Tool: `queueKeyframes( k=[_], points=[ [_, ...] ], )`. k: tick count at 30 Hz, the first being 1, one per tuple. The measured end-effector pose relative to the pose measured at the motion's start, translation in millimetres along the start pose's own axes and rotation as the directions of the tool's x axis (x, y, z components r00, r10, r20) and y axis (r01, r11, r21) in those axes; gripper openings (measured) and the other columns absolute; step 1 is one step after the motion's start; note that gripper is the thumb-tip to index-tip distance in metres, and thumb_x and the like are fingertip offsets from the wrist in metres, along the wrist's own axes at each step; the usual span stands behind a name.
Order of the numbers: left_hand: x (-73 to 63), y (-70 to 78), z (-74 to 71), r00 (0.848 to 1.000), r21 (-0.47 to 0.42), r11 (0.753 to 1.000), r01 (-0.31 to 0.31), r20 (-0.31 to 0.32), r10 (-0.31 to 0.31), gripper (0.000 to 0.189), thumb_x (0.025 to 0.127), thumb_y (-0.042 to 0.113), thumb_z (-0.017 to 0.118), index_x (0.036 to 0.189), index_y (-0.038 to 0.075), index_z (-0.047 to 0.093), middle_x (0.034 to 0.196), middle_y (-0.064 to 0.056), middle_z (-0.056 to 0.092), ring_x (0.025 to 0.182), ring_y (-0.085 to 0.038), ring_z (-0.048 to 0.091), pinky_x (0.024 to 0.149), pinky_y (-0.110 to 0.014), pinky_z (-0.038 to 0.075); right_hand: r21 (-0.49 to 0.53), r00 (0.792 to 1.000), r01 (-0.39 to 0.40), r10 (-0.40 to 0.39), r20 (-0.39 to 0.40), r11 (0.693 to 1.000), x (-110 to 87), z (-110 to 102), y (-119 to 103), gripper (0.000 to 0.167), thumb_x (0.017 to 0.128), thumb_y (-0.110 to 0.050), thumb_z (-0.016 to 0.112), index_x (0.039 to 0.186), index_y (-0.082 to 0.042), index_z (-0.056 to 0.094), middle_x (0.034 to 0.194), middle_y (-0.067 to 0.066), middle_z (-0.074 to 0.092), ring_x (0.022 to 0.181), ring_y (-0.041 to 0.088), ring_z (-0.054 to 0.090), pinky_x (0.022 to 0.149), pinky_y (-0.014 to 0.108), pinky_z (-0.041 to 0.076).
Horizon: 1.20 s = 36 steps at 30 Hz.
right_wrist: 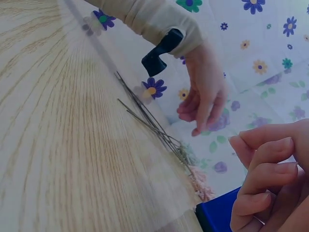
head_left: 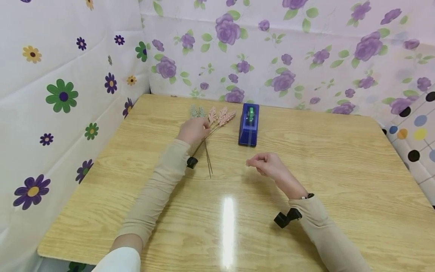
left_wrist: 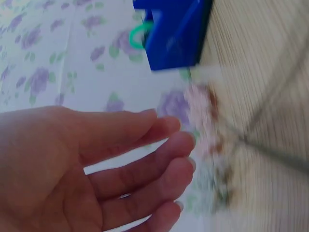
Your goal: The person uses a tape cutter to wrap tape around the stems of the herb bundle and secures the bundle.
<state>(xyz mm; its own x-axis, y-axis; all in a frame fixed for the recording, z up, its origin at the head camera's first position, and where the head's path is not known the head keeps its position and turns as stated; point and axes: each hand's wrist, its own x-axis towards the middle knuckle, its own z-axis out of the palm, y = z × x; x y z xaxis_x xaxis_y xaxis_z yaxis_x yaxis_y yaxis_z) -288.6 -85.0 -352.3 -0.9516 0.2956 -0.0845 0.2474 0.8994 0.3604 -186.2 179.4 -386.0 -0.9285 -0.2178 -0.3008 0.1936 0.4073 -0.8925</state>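
Over the artificial flower sprigs hovers my left hand [head_left: 194, 130]; in the left wrist view its fingers bend loosely, with nothing seen between them and the thumb. The pink sprigs [head_left: 222, 116] lie beside the pale green sprigs [head_left: 198, 111] on the table, their thin stems [head_left: 208, 158] crossing and pointing toward me. My right hand [head_left: 270, 165] is raised above the table, right of the stems, fingers loosely curled and thumb near the index finger. No held thing shows there. Closest to it is a blue tape dispenser [head_left: 248, 128] with a green roll.
The wooden table [head_left: 340, 170] meets a wall of purple-flowered cloth [head_left: 258, 49] at the back. Another flowered cloth [head_left: 68, 132] hangs along the left side. Black wrist mounts [head_left: 287, 217] stick out from the sleeves. A bright reflection lies on the table's near middle.
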Motion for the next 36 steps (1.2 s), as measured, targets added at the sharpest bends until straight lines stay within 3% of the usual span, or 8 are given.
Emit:
queueKeyframes(
  k=[6,9,11,18,20,30,32,36],
  points=[
    [-4.8,-24.9,-1.4,0.992,0.072,0.997,-0.020,0.125,0.011,0.044,0.092,0.001,0.055,0.134,0.014,0.055,0.143,-0.015,0.052,0.089,-0.029,0.061,0.059,-0.031,0.044,-0.001,1.000,0.001,-0.001,-0.003,1.000,0.4,-1.0,-0.4,0.029,0.092,-0.026,0.065,0.100,0.002,0.067,0.047,-0.009,0.032,0.047,0.008,0.026,0.053,0.024,0.027],
    [-5.5,-32.8,5.1,0.975,0.056,0.995,-0.077,0.215,0.063,0.061,0.092,-0.005,0.050,0.146,0.020,0.042,0.151,-0.018,0.040,0.115,-0.036,0.057,0.079,-0.039,0.053,0.001,1.000,0.002,-0.002,0.003,1.000,0.1,-0.4,0.2,0.025,0.092,-0.024,0.065,0.098,0.000,0.067,0.047,-0.009,0.032,0.046,0.008,0.026,0.051,0.024,0.026],
    [-6.3,-35.5,10.2,0.965,0.021,0.993,-0.114,0.240,0.106,0.066,0.091,-0.010,0.045,0.147,0.024,0.041,0.152,-0.021,0.034,0.129,-0.040,0.048,0.095,-0.045,0.050,-0.002,1.000,0.013,-0.013,0.006,1.000,0.1,-0.1,0.7,0.025,0.092,-0.024,0.065,0.098,0.001,0.066,0.046,-0.009,0.032,0.045,0.008,0.025,0.051,0.023,0.025],
    [-3.2,-34.4,20.5,0.926,0.046,0.944,-0.327,0.217,0.310,0.046,0.088,-0.013,0.048,0.117,0.016,0.070,0.116,-0.018,0.047,0.091,-0.025,0.054,0.070,-0.029,0.048,-0.011,0.999,0.028,-0.027,0.023,1.000,-1.1,-0.3,1.0,0.026,0.093,-0.024,0.064,0.097,0.001,0.065,0.047,-0.010,0.033,0.046,0.007,0.026,0.050,0.023,0.025],
    [-0.8,-32.4,20.9,0.913,0.064,0.926,-0.372,0.207,0.352,0.038,0.088,-0.011,0.052,0.108,0.014,0.072,0.115,-0.018,0.048,0.089,-0.024,0.055,0.071,-0.030,0.050,-0.008,0.999,0.029,-0.029,0.022,1.000,-1.2,-1.4,0.6,0.025,0.093,-0.025,0.064,0.097,0.000,0.065,0.047,-0.010,0.033,0.046,0.007,0.026,0.050,0.023,0.025],
    [5.6,-31.3,24.1,0.894,0.108,0.894,-0.435,0.170,0.414,0.026,0.082,-0.009,0.066,0.090,0.015,0.073,0.105,-0.008,0.052,0.089,-0.021,0.053,0.080,-0.034,0.050,0.010,0.999,0.024,-0.024,0.031,1.000,-1.4,-3.2,-1.0,0.023,0.094,-0.024,0.063,0.097,-0.001,0.065,0.048,-0.009,0.034,0.046,0.008,0.027,0.050,0.023,0.025],
    [8.5,-32.8,25.9,0.879,0.127,0.875,-0.467,0.174,0.444,0.022,0.083,-0.004,0.068,0.089,0.016,0.073,0.102,-0.006,0.052,0.087,-0.019,0.054,0.079,-0.033,0.050,0.011,0.999,0.027,-0.027,0.029,1.000,-1.7,-2.7,-0.8,0.022,0.094,-0.023,0.062,0.097,-0.001,0.064,0.048,-0.009,0.034,0.046,0.008,0.027,0.050,0.022,0.024],
    [14.4,-35.2,29.0,0.815,0.160,0.803,-0.575,0.203,0.543,0.008,0.087,0.008,0.071,0.087,0.016,0.072,0.098,-0.003,0.051,0.081,-0.015,0.053,0.074,-0.028,0.049,0.014,0.999,0.042,-0.042,0.031,0.999,-1.2,-1.7,1.2,0.023,0.094,-0.023,0.062,0.098,0.000,0.064,0.048,-0.009,0.034,0.046,0.008,0.027,0.050,0.022,0.024]
  ],
)
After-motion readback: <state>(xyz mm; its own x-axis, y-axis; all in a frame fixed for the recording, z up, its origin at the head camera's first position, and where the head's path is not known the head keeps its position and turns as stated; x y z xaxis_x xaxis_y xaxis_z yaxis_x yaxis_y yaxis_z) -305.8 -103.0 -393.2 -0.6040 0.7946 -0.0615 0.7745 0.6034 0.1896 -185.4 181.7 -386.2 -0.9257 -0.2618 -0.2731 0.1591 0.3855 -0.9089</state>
